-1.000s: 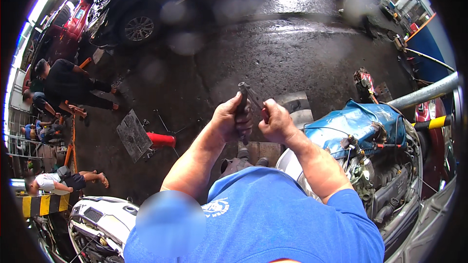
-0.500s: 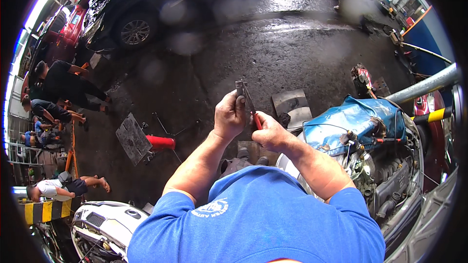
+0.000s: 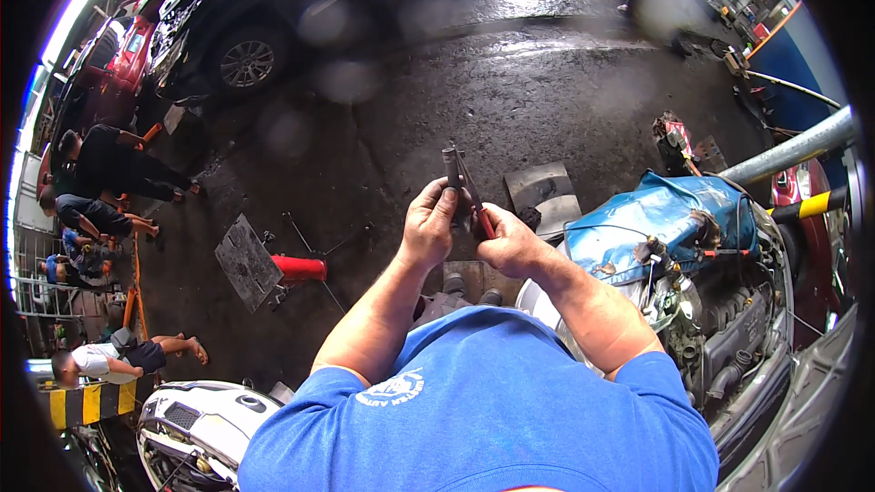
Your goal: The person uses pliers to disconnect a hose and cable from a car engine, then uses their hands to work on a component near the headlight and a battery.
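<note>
In the head view, my left hand [image 3: 428, 223] is closed around a dark, slim metal piece [image 3: 450, 164] held upright at the middle of the picture; its lower part is hidden by the fingers. My right hand [image 3: 506, 241] is closed on a red-handled tool, which looks like pliers [image 3: 483, 217], its dark jaws angled up against the top of that metal piece. Just right of my arms, a blue cover [image 3: 638, 219] lies over an open engine bay [image 3: 734, 337].
A red floor jack [image 3: 299, 268] with a metal plate [image 3: 246, 261] lies left of me. Several co-workers [image 3: 109, 164] are at the left. A dark car [image 3: 246, 27] stands across the wet floor. A steel pipe [image 3: 788, 150] and a white engine compartment [image 3: 182, 428] flank me.
The metal piece and tool stand more upright than a second ago. My right hand has dropped lower and the red handle shows more. The scene has shifted slightly in view.
</note>
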### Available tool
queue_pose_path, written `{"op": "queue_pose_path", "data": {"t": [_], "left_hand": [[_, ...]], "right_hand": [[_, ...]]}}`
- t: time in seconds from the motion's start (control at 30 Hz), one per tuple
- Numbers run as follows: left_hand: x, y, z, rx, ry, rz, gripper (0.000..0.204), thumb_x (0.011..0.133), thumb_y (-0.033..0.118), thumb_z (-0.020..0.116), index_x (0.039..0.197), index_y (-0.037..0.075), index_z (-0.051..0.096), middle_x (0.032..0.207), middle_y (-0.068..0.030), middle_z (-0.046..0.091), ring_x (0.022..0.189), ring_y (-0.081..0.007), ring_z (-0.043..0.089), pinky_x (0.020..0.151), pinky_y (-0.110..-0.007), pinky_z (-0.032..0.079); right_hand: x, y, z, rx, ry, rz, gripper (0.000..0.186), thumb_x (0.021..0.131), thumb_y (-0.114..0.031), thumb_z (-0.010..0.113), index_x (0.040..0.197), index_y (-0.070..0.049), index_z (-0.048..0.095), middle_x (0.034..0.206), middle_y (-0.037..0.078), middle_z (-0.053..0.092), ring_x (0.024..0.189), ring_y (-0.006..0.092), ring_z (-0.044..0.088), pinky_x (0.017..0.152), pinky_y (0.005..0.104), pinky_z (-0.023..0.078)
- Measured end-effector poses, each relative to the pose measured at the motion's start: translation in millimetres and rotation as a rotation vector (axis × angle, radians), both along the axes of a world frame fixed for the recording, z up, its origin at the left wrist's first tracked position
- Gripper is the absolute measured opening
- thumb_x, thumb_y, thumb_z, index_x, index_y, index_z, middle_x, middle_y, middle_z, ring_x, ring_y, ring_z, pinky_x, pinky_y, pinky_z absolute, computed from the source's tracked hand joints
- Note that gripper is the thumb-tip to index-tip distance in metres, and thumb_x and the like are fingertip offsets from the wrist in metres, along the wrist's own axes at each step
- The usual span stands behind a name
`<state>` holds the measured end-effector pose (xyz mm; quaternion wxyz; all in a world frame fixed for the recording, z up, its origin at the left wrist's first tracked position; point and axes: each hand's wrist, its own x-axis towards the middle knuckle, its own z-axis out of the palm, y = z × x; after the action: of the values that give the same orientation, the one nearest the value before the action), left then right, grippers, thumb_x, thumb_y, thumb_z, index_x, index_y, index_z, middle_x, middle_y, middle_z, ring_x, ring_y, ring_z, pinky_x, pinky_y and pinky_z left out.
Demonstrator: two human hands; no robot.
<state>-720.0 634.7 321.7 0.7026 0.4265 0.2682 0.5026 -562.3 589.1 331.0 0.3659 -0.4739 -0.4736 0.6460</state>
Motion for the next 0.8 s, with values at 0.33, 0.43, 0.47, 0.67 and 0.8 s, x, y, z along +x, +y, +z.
{"op": "queue_pose_path", "data": {"t": [0.33,0.43,0.47,0.67,0.8], "left_hand": [[7,2,12,0.306,0.482,0.250,0.016,0.099,0.008,0.051,0.098,-0.001,0.063,0.081,-0.0023,0.065,0.070,-0.0076,0.057,0.063,-0.023,0.047],[16,6,8,0.352,0.627,0.463,0.017,0.099,0.012,0.050,0.095,0.001,0.062,0.074,0.0001,0.061,0.064,-0.0055,0.053,0.056,-0.021,0.043],[18,5,4,0.355,0.626,0.465,0.017,0.099,0.012,0.050,0.095,0.001,0.062,0.074,0.0001,0.061,0.064,-0.0055,0.053,0.056,-0.021,0.043],[13,7,-3,-0.098,0.064,0.141,0.021,0.099,0.021,0.050,0.088,0.005,0.058,0.064,0.0031,0.052,0.054,-0.0067,0.047,0.049,-0.023,0.038],[9,4,14,-0.391,-0.013,-0.002,0.024,0.100,0.025,0.046,0.088,0.007,0.057,0.062,0.0001,0.049,0.050,-0.0099,0.046,0.046,-0.025,0.037]], "right_hand": [[-8,5,13,0.162,-0.407,-0.050,0.034,0.071,-0.005,0.058,0.105,-0.001,0.052,0.079,0.008,0.059,0.070,0.0226,0.059,0.065,0.0352,0.048],[-14,9,10,0.202,-0.606,-0.123,0.032,0.072,-0.009,0.062,0.100,-0.001,0.050,0.079,0.016,0.060,0.072,0.0306,0.062,0.067,0.0394,0.049],[-14,10,8,0.195,-0.667,-0.146,0.032,0.072,-0.010,0.063,0.098,-0.001,0.049,0.081,0.019,0.061,0.074,0.0340,0.062,0.068,0.0409,0.049],[-3,9,-3,0.321,-0.728,-0.166,0.027,0.073,-0.008,0.061,0.096,-0.002,0.049,0.079,0.018,0.062,0.076,0.0351,0.063,0.068,0.0422,0.049],[6,9,-6,0.340,-0.783,-0.147,0.033,0.073,-0.010,0.062,0.104,-0.004,0.051,0.093,0.019,0.065,0.089,0.0389,0.064,0.078,0.0466,0.051]]}}
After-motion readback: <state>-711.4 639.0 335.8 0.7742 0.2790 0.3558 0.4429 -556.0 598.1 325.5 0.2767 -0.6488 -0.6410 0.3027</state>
